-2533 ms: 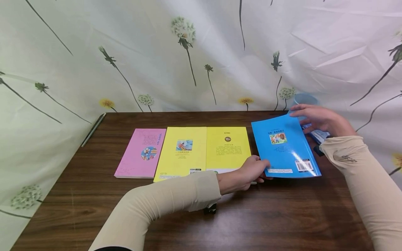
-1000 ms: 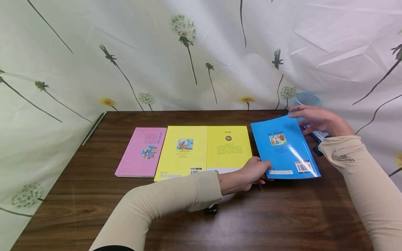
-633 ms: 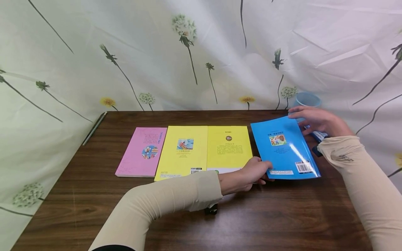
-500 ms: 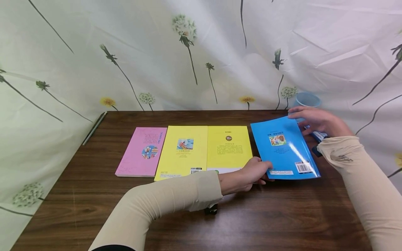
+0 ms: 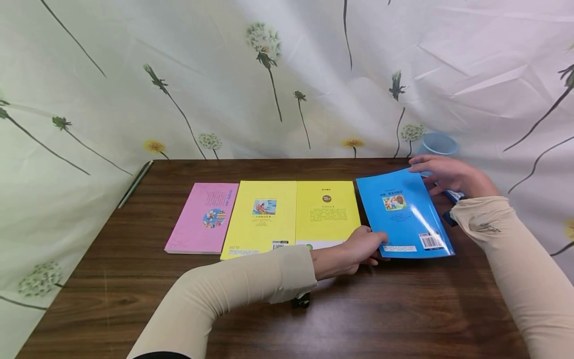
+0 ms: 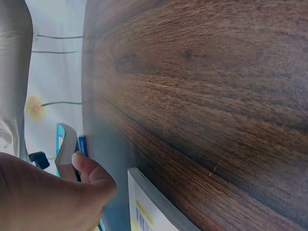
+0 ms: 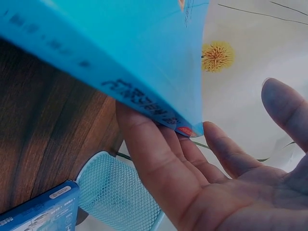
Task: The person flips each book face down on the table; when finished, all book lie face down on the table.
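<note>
A blue book [image 5: 401,214] is held above the table's right part, back cover up and slightly curved. My left hand [image 5: 358,249] pinches its lower left corner, thumb on top; the left wrist view shows the book's page edges [image 6: 66,151] by the thumb. At the upper right corner is my right hand [image 5: 453,174]. In the right wrist view, its fingers [image 7: 154,159] lie loosely extended under the book's spine, and the thumb stands apart from the cover. Left of the blue book lie two yellow books [image 5: 269,219] side by side, the right one partly covered by my left hand.
A pink book [image 5: 204,219] lies left of the yellow ones on the dark wood table [image 5: 381,319]. Behind my right hand stands a light-blue mesh basket [image 7: 120,187], with a dark-blue box or book [image 7: 45,207] beside it. A dandelion-print cloth [image 5: 193,80] hangs behind.
The blue book's right side and my right hand have shifted slightly left and toward the front. My left hand keeps its pinch at nearly the same place. The other books lie unmoved.
</note>
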